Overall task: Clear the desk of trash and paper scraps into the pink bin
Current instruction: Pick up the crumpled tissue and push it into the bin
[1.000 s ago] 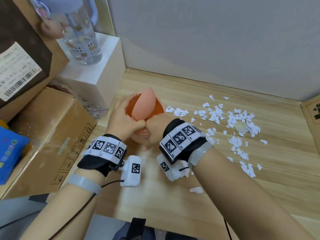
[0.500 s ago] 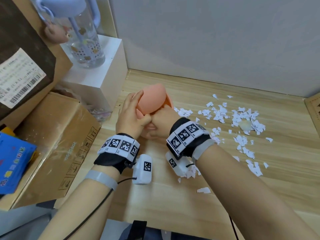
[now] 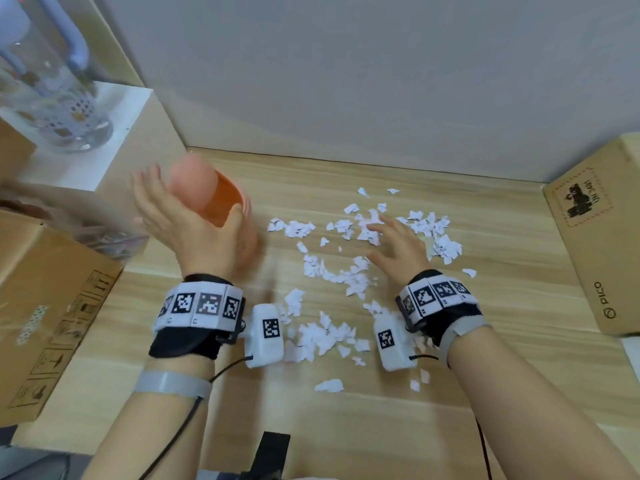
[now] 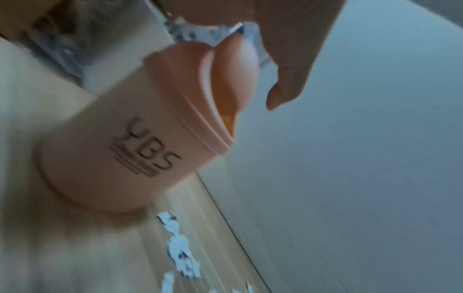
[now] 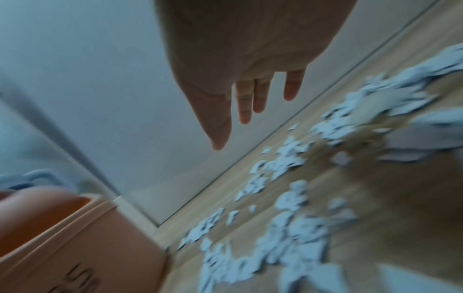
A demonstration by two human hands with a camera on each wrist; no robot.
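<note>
1. Your left hand (image 3: 183, 220), fingers spread, is steadying the pink bin (image 3: 221, 209) near the bench's back-left corner.
2. Your right hand (image 3: 398, 247), spread and empty, is hovering over paper scraps (image 3: 353, 278) mid-bench, probably to gather them.

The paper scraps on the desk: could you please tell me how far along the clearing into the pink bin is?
Hardly begun. Nothing visibly looks cleared: white paper scraps lie scattered over the wooden desk. In hand: the left hand is at the pink bin, its swing lid tipped open; the open right hand reaches over the scraps. Left: gathering nearly all scraps.
</note>
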